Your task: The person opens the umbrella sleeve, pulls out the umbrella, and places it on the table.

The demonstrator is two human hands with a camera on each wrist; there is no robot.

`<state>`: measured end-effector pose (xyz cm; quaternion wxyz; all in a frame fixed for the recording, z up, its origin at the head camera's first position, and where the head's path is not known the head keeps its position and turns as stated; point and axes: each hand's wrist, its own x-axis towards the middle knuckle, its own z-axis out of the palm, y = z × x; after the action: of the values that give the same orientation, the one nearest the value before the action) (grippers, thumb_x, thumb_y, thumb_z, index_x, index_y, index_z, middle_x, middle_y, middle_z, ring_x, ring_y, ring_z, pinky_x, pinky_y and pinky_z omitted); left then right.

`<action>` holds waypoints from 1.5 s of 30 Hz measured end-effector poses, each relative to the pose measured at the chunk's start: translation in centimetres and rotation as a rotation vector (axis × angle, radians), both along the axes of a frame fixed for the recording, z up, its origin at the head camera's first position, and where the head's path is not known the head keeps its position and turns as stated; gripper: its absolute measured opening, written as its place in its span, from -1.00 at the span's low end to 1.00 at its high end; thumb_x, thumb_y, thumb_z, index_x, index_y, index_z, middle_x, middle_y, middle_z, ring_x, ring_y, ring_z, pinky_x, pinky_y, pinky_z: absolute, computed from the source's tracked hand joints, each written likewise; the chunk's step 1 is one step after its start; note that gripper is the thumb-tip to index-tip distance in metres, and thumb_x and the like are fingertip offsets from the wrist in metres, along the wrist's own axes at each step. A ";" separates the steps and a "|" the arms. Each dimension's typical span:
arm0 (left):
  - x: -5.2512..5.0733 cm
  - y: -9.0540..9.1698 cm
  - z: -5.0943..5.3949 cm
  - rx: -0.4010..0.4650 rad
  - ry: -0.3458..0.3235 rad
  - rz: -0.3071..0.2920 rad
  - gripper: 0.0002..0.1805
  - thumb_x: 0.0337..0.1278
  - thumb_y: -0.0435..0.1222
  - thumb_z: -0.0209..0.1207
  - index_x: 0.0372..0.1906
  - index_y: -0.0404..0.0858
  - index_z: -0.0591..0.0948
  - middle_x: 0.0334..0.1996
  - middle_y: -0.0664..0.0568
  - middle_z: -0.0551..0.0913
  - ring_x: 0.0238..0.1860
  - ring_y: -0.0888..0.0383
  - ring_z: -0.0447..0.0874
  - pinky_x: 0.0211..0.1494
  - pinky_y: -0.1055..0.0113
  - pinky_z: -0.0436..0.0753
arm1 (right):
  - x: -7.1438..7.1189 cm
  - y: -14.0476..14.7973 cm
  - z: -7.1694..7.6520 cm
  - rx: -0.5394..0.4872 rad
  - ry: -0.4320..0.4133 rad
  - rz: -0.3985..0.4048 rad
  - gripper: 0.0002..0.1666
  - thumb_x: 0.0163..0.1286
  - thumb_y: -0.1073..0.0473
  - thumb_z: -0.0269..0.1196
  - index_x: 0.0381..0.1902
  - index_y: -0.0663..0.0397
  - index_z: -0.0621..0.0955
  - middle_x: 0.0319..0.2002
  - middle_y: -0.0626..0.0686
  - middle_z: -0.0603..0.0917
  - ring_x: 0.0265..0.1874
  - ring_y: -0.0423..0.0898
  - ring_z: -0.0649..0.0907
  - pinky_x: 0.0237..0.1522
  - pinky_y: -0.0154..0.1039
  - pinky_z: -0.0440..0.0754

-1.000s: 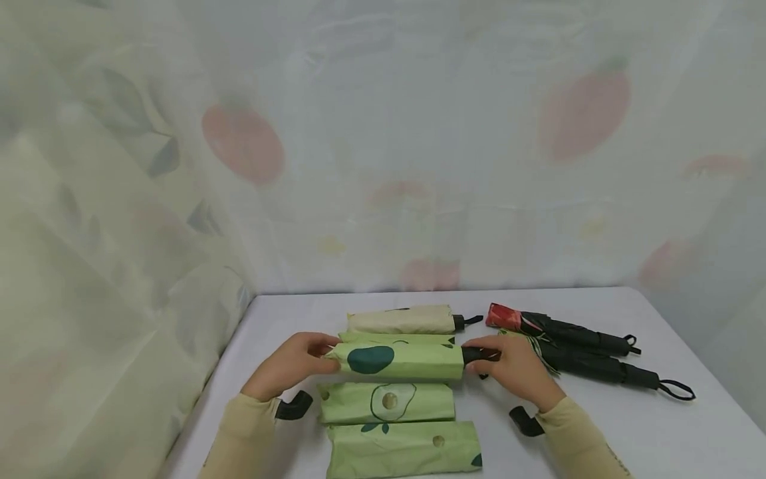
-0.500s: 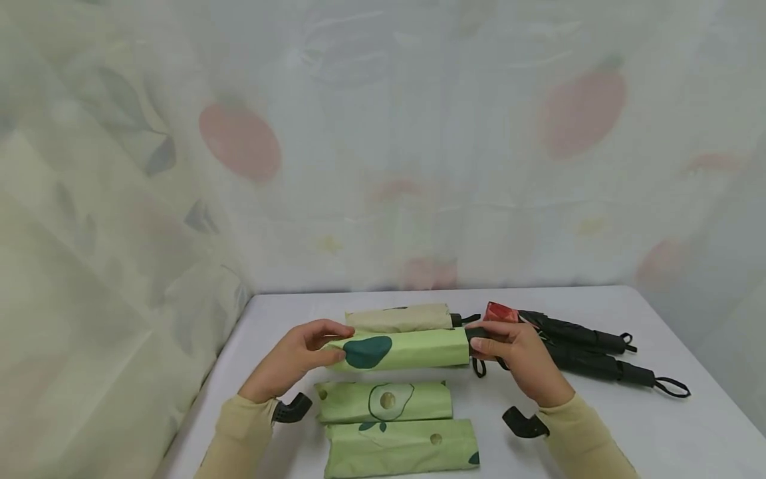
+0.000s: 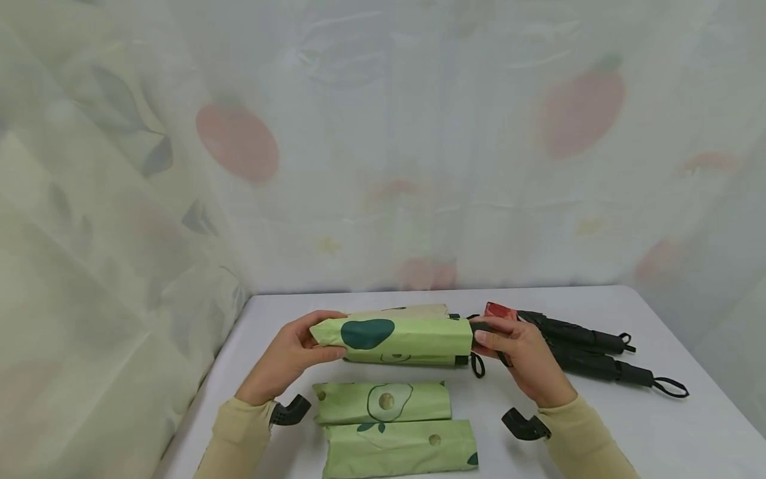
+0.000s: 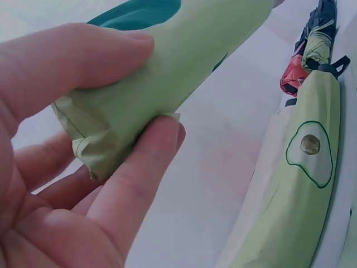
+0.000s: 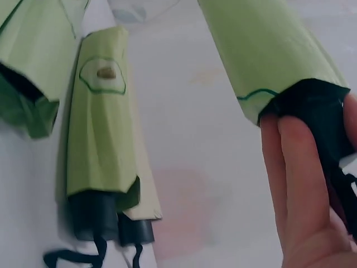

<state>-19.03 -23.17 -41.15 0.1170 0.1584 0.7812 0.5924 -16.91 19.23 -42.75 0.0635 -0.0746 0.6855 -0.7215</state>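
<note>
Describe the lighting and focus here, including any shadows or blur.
Head view: soft, even light, with the backdrop hazy and a faint shadow on the table beside the left sleeve; left wrist view: left hand and held umbrella fairly clear, background soft; right wrist view: green umbrella at the left edge blurred at its lower end.

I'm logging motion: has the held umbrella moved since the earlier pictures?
Yes: the held umbrella moved up in the head view, toward the table's back edge.
</note>
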 end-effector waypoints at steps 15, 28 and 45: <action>0.4 0.7 0.2 0.005 0.000 0.044 -0.35 0.25 -0.14 0.55 0.42 0.08 0.61 0.19 -0.09 0.73 0.02 -0.01 0.80 0.05 0.18 0.81 | 0.0 0.8 0.5 0.021 0.027 0.105 -0.39 0.65 0.16 0.29 0.46 0.43 0.47 0.18 -0.03 0.74 0.14 -0.20 0.79 0.24 -0.26 0.75; 0.6 1.2 0.3 -0.056 0.006 0.086 -0.34 0.20 -0.06 0.57 0.40 0.20 0.62 0.06 -0.06 0.76 -0.18 0.03 0.74 -0.05 0.23 0.78 | 0.0 1.1 0.4 0.034 0.015 0.088 -0.37 0.66 0.14 0.28 0.50 0.42 0.47 0.28 -0.05 0.67 0.15 -0.24 0.78 0.22 -0.29 0.76; 0.4 0.7 0.2 0.047 0.020 0.029 -0.39 0.31 -0.16 0.51 0.43 0.04 0.63 0.24 -0.08 0.73 0.13 -0.05 0.80 0.13 0.16 0.80 | -0.1 2.3 0.9 -0.007 0.025 0.038 -0.42 0.67 0.10 0.27 0.38 0.47 0.56 0.19 -0.05 0.78 0.09 -0.20 0.82 0.19 -0.21 0.79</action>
<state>-18.64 -22.43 -41.00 0.0967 0.1558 0.7705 0.6105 -16.97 21.50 -41.84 0.0685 -0.0970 0.6821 -0.7216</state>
